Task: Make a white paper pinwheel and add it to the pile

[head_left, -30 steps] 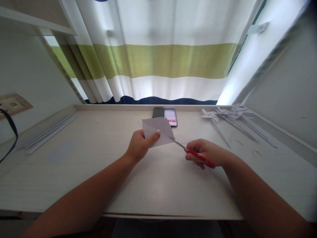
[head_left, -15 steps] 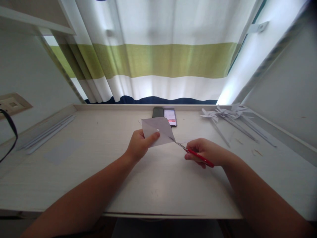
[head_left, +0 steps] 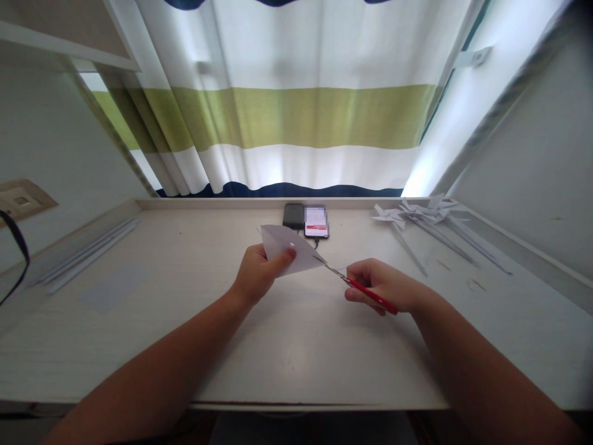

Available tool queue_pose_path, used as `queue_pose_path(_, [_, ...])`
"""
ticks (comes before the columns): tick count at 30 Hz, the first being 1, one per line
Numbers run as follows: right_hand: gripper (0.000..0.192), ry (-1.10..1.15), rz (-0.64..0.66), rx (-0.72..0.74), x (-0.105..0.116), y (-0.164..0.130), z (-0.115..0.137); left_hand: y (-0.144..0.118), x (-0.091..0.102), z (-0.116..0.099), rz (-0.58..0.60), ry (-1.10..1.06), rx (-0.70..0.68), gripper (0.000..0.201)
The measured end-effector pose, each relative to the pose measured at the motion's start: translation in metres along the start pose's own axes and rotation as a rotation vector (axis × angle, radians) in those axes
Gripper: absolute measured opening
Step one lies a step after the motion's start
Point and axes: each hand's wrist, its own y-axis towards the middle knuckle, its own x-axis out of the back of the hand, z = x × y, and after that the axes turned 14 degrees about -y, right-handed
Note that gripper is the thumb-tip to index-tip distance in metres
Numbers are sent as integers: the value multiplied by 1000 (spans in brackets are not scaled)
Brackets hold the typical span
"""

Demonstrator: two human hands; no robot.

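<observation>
– so, what do we have in our left hand [head_left: 257, 270]?
– a piece of white paper [head_left: 301, 254], which we clamp with the thumb on top and the fingers underneath, out over the middle of the desk [head_left: 278, 346].
– and our right hand [head_left: 382, 284]?
– closed around the red handles of the scissors [head_left: 360, 288]. one blade shows over the paper's right corner; we can't tell how deep any cut runs.
– what do we see along the desk's far edge?
– a phone [head_left: 317, 221] with a lit screen and, just beside it on the left, a dark device [head_left: 293, 216].
– and toward the corners?
– near the far right corner we've got paper pinwheels [head_left: 428, 213], their sticks [head_left: 410, 250] pointing toward the near edge. by the left edge lie long white rods [head_left: 92, 256], with a flat sheet [head_left: 113, 287] just beside them, on the side nearer us.
</observation>
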Motion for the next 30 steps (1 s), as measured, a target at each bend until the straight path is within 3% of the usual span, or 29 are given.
queue_pose_path(30, [42,-169,-8,-22,-1,5,-2,-5,1,-2,81,162,-22,38])
